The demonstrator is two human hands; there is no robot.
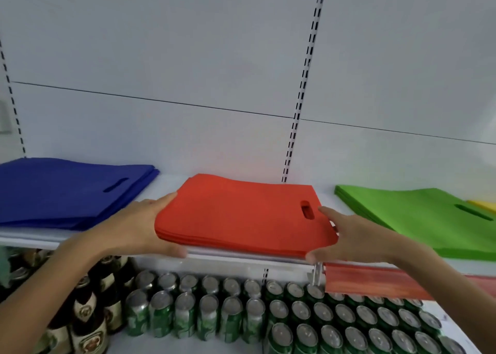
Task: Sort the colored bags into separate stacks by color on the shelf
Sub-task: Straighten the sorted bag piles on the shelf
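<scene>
A stack of red bags (236, 214) with a cut-out handle lies in the middle of the white shelf (171, 182), near its front edge. My left hand (137, 227) presses against the stack's left side, fingers straight along the edge and thumb at the front corner. My right hand (351, 238) presses the right side the same way, its thumb at the front right corner. A blue stack (67, 190) lies to the left and a green stack (418, 214) to the right. A yellow bag (484, 204) shows at the far right edge.
Below the shelf stand several rows of green cans (241, 313), and brown bottles (88, 316) at the lower left. A red strip (375, 281) runs along the shelf front at the right. A white back wall with slotted uprights (298, 112) rises behind.
</scene>
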